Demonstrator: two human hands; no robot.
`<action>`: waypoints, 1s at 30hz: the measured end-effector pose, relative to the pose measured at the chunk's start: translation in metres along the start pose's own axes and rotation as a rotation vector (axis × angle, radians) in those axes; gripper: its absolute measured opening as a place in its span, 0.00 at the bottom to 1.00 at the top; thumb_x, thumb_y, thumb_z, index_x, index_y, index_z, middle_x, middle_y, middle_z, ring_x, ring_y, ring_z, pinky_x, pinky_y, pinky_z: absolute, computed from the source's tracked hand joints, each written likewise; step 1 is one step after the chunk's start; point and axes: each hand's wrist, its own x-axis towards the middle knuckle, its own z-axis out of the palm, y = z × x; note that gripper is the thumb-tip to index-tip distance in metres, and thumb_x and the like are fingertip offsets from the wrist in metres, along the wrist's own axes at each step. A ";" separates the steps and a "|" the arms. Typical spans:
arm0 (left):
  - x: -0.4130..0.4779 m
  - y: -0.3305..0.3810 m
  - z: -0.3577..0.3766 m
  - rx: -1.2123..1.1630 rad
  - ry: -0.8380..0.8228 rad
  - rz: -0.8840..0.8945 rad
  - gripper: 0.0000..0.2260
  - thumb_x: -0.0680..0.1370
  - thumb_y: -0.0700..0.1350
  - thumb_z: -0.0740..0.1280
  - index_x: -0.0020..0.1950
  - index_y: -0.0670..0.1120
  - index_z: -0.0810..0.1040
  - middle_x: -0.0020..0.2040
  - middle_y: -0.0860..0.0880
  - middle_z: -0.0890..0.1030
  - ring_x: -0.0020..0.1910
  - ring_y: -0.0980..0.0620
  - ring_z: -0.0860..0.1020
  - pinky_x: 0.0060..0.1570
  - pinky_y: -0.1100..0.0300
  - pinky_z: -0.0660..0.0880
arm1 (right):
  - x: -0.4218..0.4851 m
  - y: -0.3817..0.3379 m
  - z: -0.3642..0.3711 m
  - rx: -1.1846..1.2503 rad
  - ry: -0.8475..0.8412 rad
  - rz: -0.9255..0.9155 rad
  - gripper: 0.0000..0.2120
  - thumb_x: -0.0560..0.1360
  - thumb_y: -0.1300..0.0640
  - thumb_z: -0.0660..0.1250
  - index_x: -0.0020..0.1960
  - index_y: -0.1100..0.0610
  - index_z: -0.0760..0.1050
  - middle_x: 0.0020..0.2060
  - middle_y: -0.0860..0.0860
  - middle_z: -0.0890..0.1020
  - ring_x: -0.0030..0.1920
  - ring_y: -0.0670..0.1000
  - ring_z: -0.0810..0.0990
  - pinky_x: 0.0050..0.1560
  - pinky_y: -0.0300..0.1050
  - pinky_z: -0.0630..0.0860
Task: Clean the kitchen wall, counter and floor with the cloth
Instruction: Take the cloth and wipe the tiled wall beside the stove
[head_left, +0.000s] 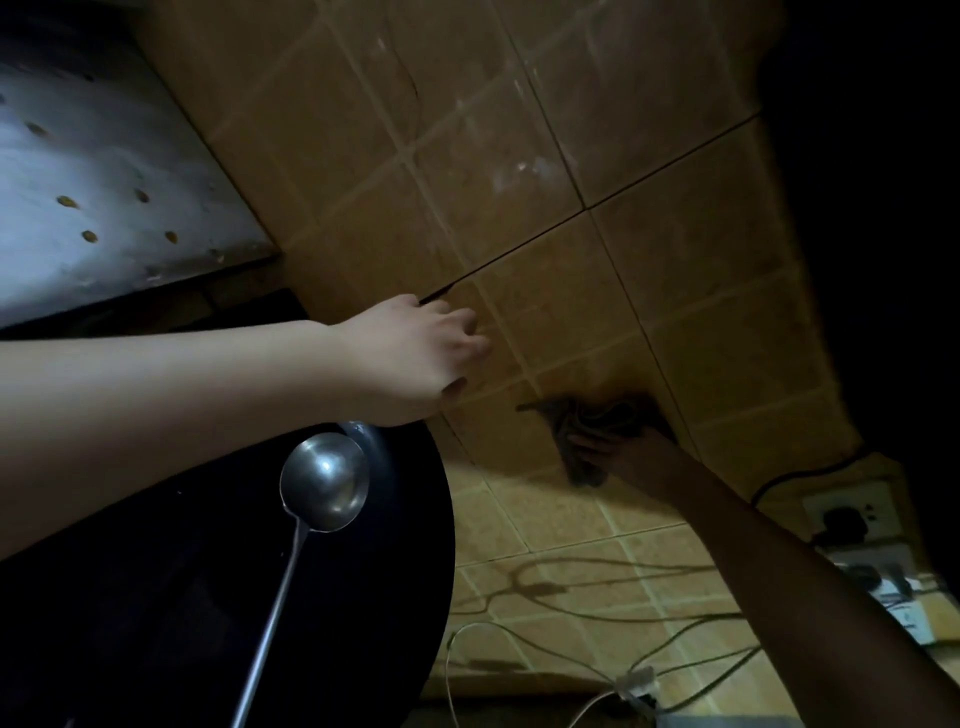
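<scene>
A dark grey cloth (592, 421) is bunched against the tan tiled wall (519, 171), low down where the wall meets the tiled counter (571, 525). My right hand (623, 452) is in shadow and grips the cloth from below. My left hand (421, 353) reaches across from the left and rests with curled fingers on the wall, beside a dark seam in the tiles, holding nothing.
A large black wok (208, 597) with a steel ladle (322, 488) lying in it sits under my left arm. A metal hood panel (104, 182) hangs at the upper left. Loose cables (597, 597) trail over the counter. A wall socket (852, 514) is at the right.
</scene>
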 end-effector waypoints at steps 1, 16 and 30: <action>0.001 -0.002 -0.002 0.011 -0.004 -0.010 0.15 0.81 0.52 0.54 0.65 0.49 0.67 0.62 0.50 0.70 0.58 0.49 0.71 0.51 0.57 0.67 | -0.001 0.004 0.001 -0.042 0.010 -0.075 0.27 0.76 0.64 0.60 0.74 0.49 0.62 0.76 0.45 0.58 0.74 0.49 0.62 0.53 0.50 0.75; -0.030 -0.055 -0.042 0.189 -0.030 -0.178 0.13 0.80 0.52 0.56 0.62 0.49 0.68 0.58 0.48 0.71 0.56 0.46 0.73 0.50 0.54 0.69 | 0.104 0.099 -0.216 0.546 0.811 0.499 0.29 0.76 0.68 0.63 0.75 0.60 0.59 0.77 0.57 0.51 0.77 0.57 0.47 0.75 0.48 0.49; -0.047 -0.059 -0.054 0.203 -0.054 -0.154 0.13 0.80 0.50 0.54 0.61 0.49 0.70 0.57 0.48 0.72 0.54 0.47 0.74 0.50 0.52 0.73 | 0.062 0.013 -0.087 0.597 0.288 0.263 0.26 0.80 0.68 0.52 0.76 0.59 0.53 0.77 0.55 0.50 0.77 0.50 0.50 0.74 0.38 0.46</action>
